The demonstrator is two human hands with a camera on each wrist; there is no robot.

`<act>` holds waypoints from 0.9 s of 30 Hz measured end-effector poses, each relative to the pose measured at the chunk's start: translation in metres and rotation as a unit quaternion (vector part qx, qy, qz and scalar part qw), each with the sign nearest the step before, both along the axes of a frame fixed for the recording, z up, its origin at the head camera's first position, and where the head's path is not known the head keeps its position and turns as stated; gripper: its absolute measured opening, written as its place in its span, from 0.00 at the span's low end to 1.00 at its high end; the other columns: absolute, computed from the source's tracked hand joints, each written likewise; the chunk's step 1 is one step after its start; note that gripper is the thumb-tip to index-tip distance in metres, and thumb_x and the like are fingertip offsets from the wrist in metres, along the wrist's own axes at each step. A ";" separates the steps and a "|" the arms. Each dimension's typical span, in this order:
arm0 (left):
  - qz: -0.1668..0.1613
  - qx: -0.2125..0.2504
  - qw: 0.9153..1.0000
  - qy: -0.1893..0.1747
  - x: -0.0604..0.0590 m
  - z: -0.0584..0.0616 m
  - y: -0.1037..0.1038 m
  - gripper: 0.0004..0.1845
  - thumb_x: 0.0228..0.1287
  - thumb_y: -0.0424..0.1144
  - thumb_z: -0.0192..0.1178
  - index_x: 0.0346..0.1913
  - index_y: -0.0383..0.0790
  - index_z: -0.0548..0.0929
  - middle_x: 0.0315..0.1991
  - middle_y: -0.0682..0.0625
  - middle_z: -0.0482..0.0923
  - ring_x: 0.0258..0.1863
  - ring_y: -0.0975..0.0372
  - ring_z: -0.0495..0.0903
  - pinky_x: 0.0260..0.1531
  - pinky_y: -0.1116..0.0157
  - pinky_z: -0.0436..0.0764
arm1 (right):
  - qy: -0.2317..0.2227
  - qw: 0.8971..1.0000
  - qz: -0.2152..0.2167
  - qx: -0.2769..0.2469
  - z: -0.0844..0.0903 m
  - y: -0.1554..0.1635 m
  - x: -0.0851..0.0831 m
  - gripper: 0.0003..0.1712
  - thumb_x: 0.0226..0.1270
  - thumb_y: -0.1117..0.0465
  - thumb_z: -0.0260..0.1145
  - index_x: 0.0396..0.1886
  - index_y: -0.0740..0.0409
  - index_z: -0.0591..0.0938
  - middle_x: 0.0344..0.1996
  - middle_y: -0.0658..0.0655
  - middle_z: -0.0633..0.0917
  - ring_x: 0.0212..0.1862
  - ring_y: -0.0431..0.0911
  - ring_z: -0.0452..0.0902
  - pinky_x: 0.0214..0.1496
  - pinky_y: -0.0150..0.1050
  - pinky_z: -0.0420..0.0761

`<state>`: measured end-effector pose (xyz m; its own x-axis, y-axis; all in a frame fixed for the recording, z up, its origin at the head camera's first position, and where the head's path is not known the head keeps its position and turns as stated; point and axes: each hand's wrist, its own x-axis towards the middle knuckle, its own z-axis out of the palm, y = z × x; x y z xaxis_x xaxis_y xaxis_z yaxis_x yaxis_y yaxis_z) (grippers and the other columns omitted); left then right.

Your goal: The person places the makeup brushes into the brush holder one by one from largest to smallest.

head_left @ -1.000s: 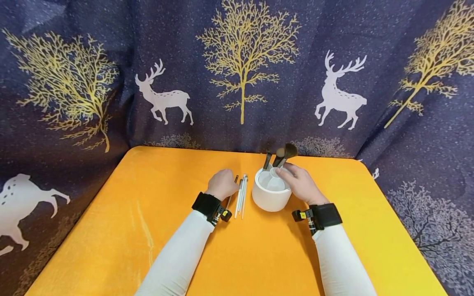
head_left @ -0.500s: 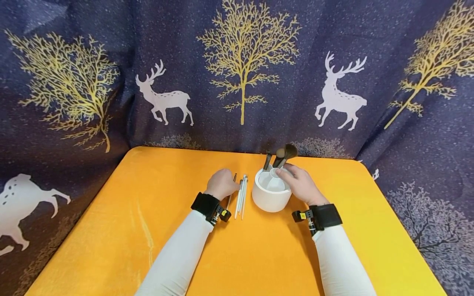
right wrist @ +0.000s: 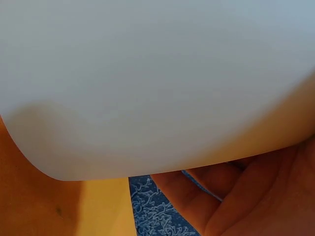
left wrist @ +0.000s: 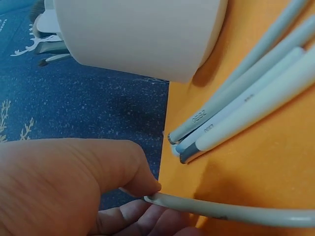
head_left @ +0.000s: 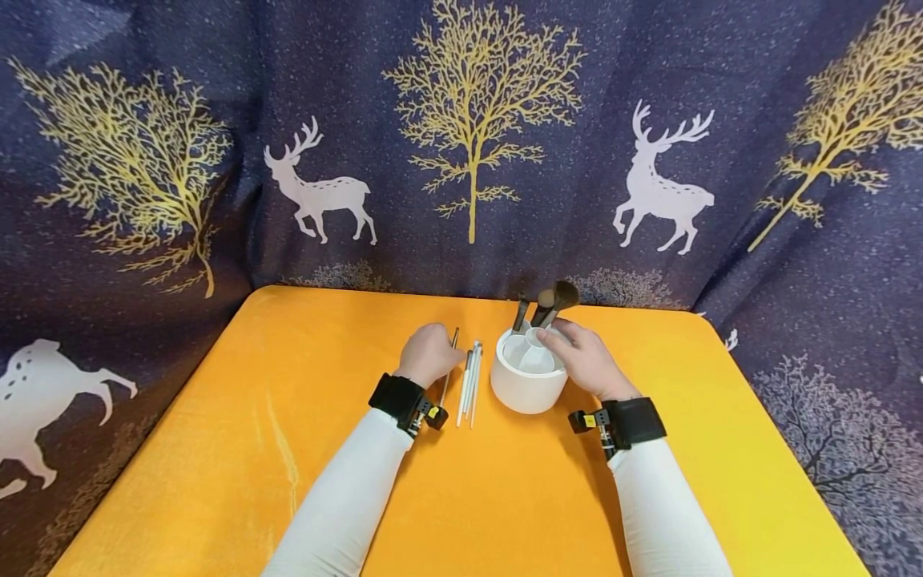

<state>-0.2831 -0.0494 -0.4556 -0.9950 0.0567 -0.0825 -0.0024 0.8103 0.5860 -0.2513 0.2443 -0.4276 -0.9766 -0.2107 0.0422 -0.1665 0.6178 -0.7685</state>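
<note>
A slim pale makeup brush point(left wrist: 236, 212) is pinched by my left hand point(head_left: 428, 354), thumb against fingers near one end of its handle. The rest of it slants toward the table's front in the head view. Just right of it lie several loose makeup brushes point(left wrist: 256, 105), side by side on the cloth. My right hand point(head_left: 587, 361) grips the far right rim of a round white brush holder point(head_left: 528, 394), thumb on top; the outer fingers are mostly hidden. Dark-headed makeup brushes point(head_left: 545, 300) stand upright at the back of the holder's inner compartments.
The table has an orange-yellow cloth point(head_left: 303, 481) with a few creases at left. A dark blue curtain point(head_left: 317, 264) printed with deer and trees hangs right behind the table's back edge and along both sides.
My left hand has shifted slightly up and left with the makeup brush, pulling it a little away from the loose ones. My right hand and the brush holder stay in place.
</note>
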 end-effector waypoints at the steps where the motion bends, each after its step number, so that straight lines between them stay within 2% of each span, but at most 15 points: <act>1: 0.001 0.001 1.000 0.003 0.000 0.000 0.000 0.18 0.71 0.43 0.75 0.26 0.41 0.79 0.18 0.50 0.70 0.15 0.57 0.74 0.17 0.63 0.69 | 0.000 1.000 -0.001 0.000 0.000 0.000 0.000 0.50 0.86 0.32 0.56 0.85 0.68 0.66 0.82 0.72 0.69 0.84 0.70 0.61 0.82 0.69 0.63; 6: -0.002 0.005 1.000 0.030 -0.001 0.002 -0.002 0.23 0.69 0.41 0.75 0.20 0.44 0.74 0.15 0.54 0.62 0.14 0.59 0.67 0.19 0.63 0.62 | -0.001 1.000 -0.004 -0.001 -0.001 0.000 0.000 0.50 0.86 0.32 0.56 0.85 0.68 0.67 0.82 0.72 0.69 0.84 0.70 0.61 0.82 0.69 0.63; 10: -0.002 0.022 0.999 0.042 0.000 0.006 -0.003 0.25 0.70 0.40 0.73 0.17 0.46 0.72 0.14 0.55 0.60 0.13 0.60 0.64 0.18 0.64 0.59 | -0.002 1.000 -0.006 -0.002 -0.001 0.000 -0.001 0.50 0.85 0.31 0.57 0.85 0.68 0.67 0.82 0.72 0.70 0.84 0.69 0.62 0.82 0.69 0.64; 16: 0.000 0.047 0.997 0.060 0.001 0.010 -0.005 0.21 0.71 0.40 0.71 0.22 0.45 0.73 0.16 0.54 0.62 0.15 0.59 0.67 0.20 0.62 0.62 | -0.003 1.000 -0.006 -0.004 -0.001 -0.001 0.000 0.50 0.86 0.32 0.57 0.85 0.68 0.67 0.82 0.72 0.70 0.83 0.69 0.62 0.82 0.69 0.64; 22: -0.004 0.064 0.994 0.091 0.003 0.016 -0.005 0.21 0.71 0.38 0.69 0.21 0.46 0.71 0.17 0.55 0.59 0.16 0.60 0.63 0.23 0.61 0.60 | -0.002 1.000 -0.006 -0.004 -0.001 -0.001 -0.001 0.50 0.85 0.32 0.57 0.86 0.68 0.66 0.82 0.72 0.69 0.83 0.69 0.62 0.82 0.69 0.64; 27: -0.006 0.067 0.991 0.113 0.005 0.021 -0.005 0.15 0.70 0.38 0.68 0.26 0.42 0.77 0.19 0.53 0.64 0.17 0.59 0.66 0.24 0.61 0.62 | -0.001 1.000 -0.007 -0.002 -0.002 0.000 -0.001 0.50 0.85 0.32 0.57 0.85 0.67 0.67 0.82 0.72 0.70 0.83 0.69 0.62 0.81 0.69 0.64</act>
<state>-0.2778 -0.0544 -0.4349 -0.9865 0.0631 0.1513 0.1495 0.7249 0.6725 -0.2527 0.2441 -0.4299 -0.9795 -0.1973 0.0417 -0.1571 0.6170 -0.7711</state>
